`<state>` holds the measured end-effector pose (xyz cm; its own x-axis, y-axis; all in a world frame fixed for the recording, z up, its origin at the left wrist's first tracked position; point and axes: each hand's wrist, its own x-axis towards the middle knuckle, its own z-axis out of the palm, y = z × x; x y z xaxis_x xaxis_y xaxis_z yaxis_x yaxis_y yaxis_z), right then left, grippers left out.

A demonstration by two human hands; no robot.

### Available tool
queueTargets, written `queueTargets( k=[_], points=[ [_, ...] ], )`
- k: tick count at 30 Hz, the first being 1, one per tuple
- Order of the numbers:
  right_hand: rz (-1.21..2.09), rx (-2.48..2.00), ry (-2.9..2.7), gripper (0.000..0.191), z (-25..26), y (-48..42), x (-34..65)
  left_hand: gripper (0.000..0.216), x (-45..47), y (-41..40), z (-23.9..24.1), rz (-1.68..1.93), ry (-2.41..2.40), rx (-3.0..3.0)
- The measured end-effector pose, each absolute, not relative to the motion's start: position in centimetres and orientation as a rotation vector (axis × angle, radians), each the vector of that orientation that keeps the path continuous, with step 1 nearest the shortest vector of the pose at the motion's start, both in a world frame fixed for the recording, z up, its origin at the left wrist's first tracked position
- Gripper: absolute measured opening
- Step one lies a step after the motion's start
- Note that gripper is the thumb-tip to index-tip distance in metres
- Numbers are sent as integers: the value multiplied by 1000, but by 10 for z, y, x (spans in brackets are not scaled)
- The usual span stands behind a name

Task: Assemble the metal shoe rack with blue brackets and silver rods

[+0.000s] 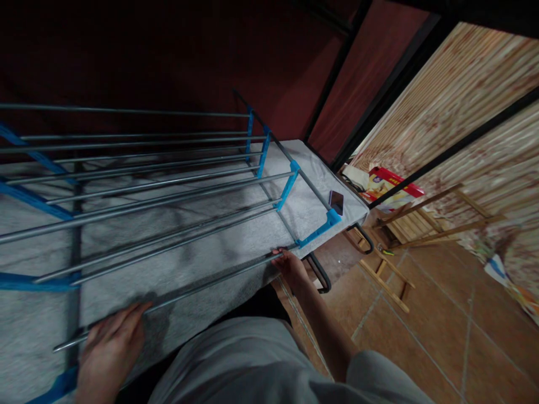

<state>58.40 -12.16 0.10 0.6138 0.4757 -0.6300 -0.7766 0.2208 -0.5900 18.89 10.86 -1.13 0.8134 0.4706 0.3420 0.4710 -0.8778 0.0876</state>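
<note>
A rack of grey metal rods [138, 185] with blue plastic end pieces [314, 233] lies on its side on a table under a grey felt cloth [197, 247]. My left hand [109, 348] grips the loose end of the nearest pair of rods [185, 289] at the lower left. My right hand [290, 266] pinches the same rods close to the blue end piece at the table's front corner.
A dark phone [336, 201] lies on the cloth by the table's right edge. Beyond it, on the tiled floor [421, 325], stand a wooden folding frame [421, 224] and a red and yellow box [389, 185]. Black poles cross a striped wall on the right.
</note>
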Motion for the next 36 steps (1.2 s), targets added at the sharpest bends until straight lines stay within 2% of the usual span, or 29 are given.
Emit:
queueTargets(
  k=[5, 11, 20, 28, 36],
  points=[
    [881, -1003, 351, 12, -2, -125, 583, 60, 189, 104, -9, -513, -825, -3009],
    [873, -1027, 327, 8, -2, -126, 581, 50, 191, 102, -6, -577, -789, -2990],
    [881, -1033, 196, 20, 3, -118, 581, 33, 195, 97, -7, -560, -880, -2937],
    [887, -1193, 97, 23, -13, -109, 590, 51, 225, 74, 21, -237, -930, -3035],
    [829, -1307, 77, 17, -31, -105, 601, 48, 250, 63, 13, -136, -887, -2915]
  ],
)
